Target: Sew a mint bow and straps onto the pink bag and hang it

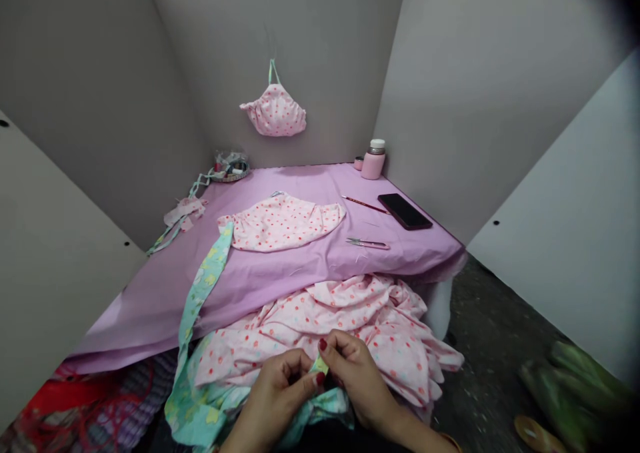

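Both hands meet low in the middle of the view, over my lap. My left hand (pixel 283 388) pinches the end of a green-and-yellow printed fabric strip (pixel 205 286). Thumb and fingers of my right hand (pixel 355 373) close on the same bit of cloth from the other side. From the table the strip runs down the left, joined to a pink dotted fabric piece (pixel 285 223) lying flat there. Beneath my hands, a large bunched pink dotted cloth (pixel 345 313) covers my lap. Whether a needle is between my fingers I cannot tell.
On the purple-covered table (pixel 310 176) lie thread snips (pixel 369 243), a pencil (pixel 365 204) and a phone (pixel 405 211). A pink bottle (pixel 373 161) and a tray of sewing supplies (pixel 231 167) stand at the back. A dotted fabric pouch (pixel 277 112) hangs before the grey wall.
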### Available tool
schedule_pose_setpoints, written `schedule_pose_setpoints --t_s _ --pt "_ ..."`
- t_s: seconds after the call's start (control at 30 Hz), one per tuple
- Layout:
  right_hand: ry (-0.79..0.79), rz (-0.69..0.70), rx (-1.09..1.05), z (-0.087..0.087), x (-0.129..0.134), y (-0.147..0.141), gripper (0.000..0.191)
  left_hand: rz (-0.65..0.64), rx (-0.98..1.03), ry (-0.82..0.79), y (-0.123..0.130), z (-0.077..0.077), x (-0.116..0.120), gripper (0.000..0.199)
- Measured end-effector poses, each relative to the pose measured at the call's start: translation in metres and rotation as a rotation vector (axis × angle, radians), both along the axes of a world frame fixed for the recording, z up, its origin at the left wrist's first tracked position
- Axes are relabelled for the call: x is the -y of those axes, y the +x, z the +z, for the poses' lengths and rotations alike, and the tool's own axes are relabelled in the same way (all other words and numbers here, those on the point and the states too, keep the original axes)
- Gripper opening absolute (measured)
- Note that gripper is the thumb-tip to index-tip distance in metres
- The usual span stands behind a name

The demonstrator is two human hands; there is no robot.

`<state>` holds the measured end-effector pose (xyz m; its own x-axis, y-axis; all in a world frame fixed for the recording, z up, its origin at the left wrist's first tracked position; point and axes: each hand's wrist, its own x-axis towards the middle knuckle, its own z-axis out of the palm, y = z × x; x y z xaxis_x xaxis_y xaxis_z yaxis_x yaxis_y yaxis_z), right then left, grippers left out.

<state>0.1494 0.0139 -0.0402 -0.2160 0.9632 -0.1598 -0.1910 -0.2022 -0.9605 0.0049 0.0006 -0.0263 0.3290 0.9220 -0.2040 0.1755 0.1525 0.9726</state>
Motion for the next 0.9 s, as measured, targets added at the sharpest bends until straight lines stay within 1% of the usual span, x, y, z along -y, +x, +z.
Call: schedule_pose_setpoints --t_s 0.1,0.17,0.23,0.3,0.37,0.4,0.47,0.53,0.63,0.7,0.73,0.8,0.87,0.9 --pt "-0.186 0.002 -0.104 -0.004 -0.002 -0.003 0.042 -0.026 0.094 -0.071 0.000 0.001 0.001 0.030" --pt "-0.199 0.040 -0.079 -0.004 -0.005 -0.002 0.044 -0.021 0.142 -0.103 0.000 0.000 0.002 0.031" --pt "-0.100 0.120 -0.004 -0.002 -0.007 0.001 0.047 -0.001 0.134 -0.101 0.001 -0.003 0.002 0.033" --pt "0.087 0.183 0.135 0.002 -0.008 0.005 0.046 0.011 0.100 -0.077 0.001 -0.006 0.001 0.033" --pt "0.243 0.186 0.274 0.004 -0.009 0.007 0.044 0.001 0.066 -0.049 0.000 -0.006 -0.001 0.032" --pt "0.271 0.162 0.316 0.004 -0.009 0.007 0.044 -0.009 0.051 -0.038 -0.001 -0.006 -0.002 0.031" --pt "0.214 0.101 0.278 0.001 -0.010 0.008 0.043 -0.034 0.037 -0.038 -0.004 -0.003 -0.006 0.028" --pt "0.113 0.034 0.159 -0.002 -0.012 0.008 0.042 -0.038 0.039 -0.062 -0.008 0.000 -0.009 0.028" --pt "0.030 -0.059 0.009 -0.004 -0.017 0.011 0.041 -0.003 0.057 -0.177 -0.016 0.001 -0.012 0.037" --pt "-0.004 -0.088 -0.067 -0.002 -0.018 0.013 0.039 0.046 0.100 -0.250 -0.019 0.000 -0.012 0.041" --pt "-0.026 -0.083 -0.105 0.000 -0.018 0.013 0.037 0.077 0.130 -0.260 -0.019 -0.001 -0.012 0.042" --pt "-0.071 -0.033 -0.147 0.005 -0.016 0.013 0.038 0.143 0.175 -0.221 -0.018 -0.001 -0.011 0.038" --pt "-0.081 0.082 -0.117 0.010 -0.013 0.011 0.042 0.173 0.187 -0.164 -0.016 0.003 -0.012 0.033" --pt "-0.068 0.134 -0.084 0.011 -0.012 0.010 0.040 0.170 0.184 -0.137 -0.015 0.005 -0.012 0.031"
